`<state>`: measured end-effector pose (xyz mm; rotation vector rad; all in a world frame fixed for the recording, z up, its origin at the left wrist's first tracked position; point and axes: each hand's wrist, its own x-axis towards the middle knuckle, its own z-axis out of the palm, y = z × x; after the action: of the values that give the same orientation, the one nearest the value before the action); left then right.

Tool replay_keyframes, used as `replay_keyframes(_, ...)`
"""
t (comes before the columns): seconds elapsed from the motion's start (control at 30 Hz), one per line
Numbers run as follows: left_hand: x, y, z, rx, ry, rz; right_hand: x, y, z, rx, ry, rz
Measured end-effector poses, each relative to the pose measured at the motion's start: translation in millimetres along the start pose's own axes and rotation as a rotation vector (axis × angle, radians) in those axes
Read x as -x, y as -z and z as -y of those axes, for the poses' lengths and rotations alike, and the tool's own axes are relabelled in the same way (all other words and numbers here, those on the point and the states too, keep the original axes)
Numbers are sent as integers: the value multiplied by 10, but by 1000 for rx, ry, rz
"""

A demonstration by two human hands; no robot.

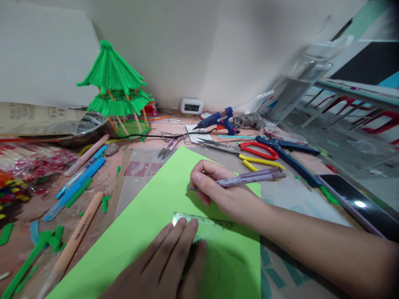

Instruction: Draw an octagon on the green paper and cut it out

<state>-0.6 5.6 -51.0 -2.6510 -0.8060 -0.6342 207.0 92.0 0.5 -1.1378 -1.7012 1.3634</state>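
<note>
A light green paper sheet (149,216) lies on the table in front of me. My left hand (168,261) presses flat on a clear ruler (212,226) that rests across the sheet. My right hand (221,189) grips a purple pen (246,178), its tip down on the paper just above the ruler's left end. A faint curved line shows on the paper below the ruler.
A green stick pagoda model (116,87) stands at the back left. A blue glue gun (218,120), red and yellow scissors (252,153), blue scissors (289,153), small snips (170,147) and a phone (358,203) lie beyond and right. Pens and sticks (77,182) lie at left.
</note>
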Motion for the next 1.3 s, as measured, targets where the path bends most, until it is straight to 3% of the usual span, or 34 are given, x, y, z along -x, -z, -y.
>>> replay_keyframes(0.2, 15, -119, -4, -49, -9, -156, -7, -6, 4, -11, 2, 9)
replay_keyframes(0.6, 4, -108, -15, -51, 9, -161, -1, -30, 2, -85, -4, 4)
replay_keyframes(0.73, 3, -78, -10, -60, 2, -135, -11, -36, 8, -59, -15, -9)
replay_keyframes(0.93, -62, 74, 0, -58, -9, 23, -23, -27, 13, -43, 42, -15)
replay_keyframes(1.07, -63, 114, 2, -54, -18, 47, -28, -19, 3, -52, 37, -8)
replay_keyframes(1.3, -63, 62, 14, -66, -16, -11, 28, -13, 26, 71, 66, -20)
